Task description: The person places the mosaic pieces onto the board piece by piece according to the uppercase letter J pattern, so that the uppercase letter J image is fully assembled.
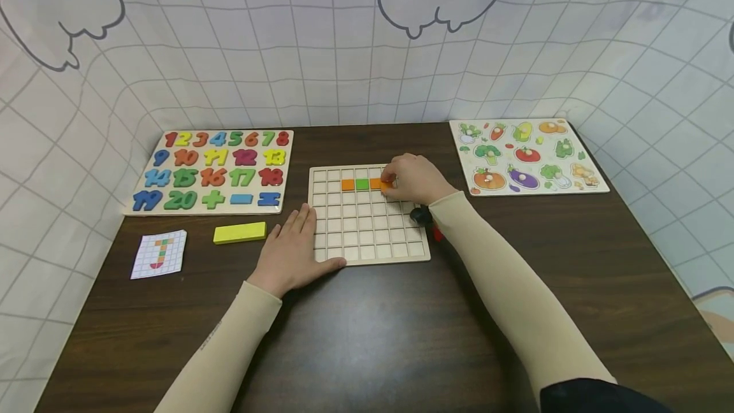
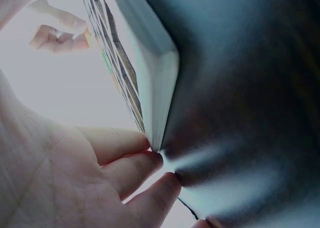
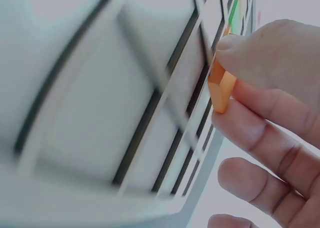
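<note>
A wooden grid board [image 1: 367, 236] lies in the middle of the table. In its upper rows sit an orange square [image 1: 348, 185], a green square [image 1: 362, 184] and another orange square [image 1: 375, 183]. My right hand [image 1: 417, 178] pinches an orange block [image 3: 220, 88] between thumb and fingers, over the cell to the right of that row. Part of this block is covered by the fingertips. With fingers fairly straight, my left hand [image 1: 294, 252] rests against the board's left side, its thumb at the near edge. The left wrist view shows the left fingertips touching the board's corner.
At the back left lies a number puzzle [image 1: 223, 185]; a vegetable puzzle [image 1: 527, 158] is at the back right. A yellow bar [image 1: 239, 232] and a pattern card [image 1: 158, 254] lie left of the board. Something red [image 1: 438, 233] is partly hidden by the right forearm.
</note>
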The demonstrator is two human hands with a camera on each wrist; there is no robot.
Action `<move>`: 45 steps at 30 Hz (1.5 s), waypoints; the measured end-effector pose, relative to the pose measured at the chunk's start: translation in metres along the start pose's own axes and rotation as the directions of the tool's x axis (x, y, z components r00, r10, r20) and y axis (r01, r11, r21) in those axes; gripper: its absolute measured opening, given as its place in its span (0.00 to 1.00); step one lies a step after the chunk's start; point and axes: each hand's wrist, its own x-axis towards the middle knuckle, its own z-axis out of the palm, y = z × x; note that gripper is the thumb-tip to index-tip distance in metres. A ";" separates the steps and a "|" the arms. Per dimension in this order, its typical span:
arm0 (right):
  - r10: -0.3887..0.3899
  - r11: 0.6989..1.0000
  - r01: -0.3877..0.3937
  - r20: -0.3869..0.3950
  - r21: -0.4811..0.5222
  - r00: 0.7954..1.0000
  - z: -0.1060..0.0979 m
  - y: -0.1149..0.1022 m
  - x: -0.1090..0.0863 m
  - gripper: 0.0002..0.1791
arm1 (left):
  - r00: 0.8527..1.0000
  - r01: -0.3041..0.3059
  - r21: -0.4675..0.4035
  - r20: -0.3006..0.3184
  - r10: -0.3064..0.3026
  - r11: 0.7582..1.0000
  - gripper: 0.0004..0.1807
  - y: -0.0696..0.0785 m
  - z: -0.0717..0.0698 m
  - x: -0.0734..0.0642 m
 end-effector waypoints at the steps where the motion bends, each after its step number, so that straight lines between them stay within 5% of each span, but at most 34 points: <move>1: -0.008 1.000 0.008 0.003 -0.004 1.000 0.001 -0.004 0.001 0.14 | 1.000 0.000 0.001 -0.001 0.000 1.000 0.68 0.000 0.000 0.000; 10: -0.089 0.995 0.089 0.017 -0.038 0.996 0.009 -0.031 0.010 0.10 | 1.000 -0.008 0.002 -0.011 0.008 1.000 0.68 -0.001 0.001 0.000; 26: -0.079 0.995 0.082 0.042 -0.059 0.996 0.008 -0.043 0.012 0.15 | 1.000 -0.008 0.006 -0.004 0.008 1.000 0.68 0.000 -0.001 0.000; 45: 0.079 0.997 -0.079 -0.034 0.005 0.996 -0.007 0.010 -0.011 0.14 | 1.000 -0.004 -0.006 0.002 0.004 1.000 0.68 0.002 -0.001 0.000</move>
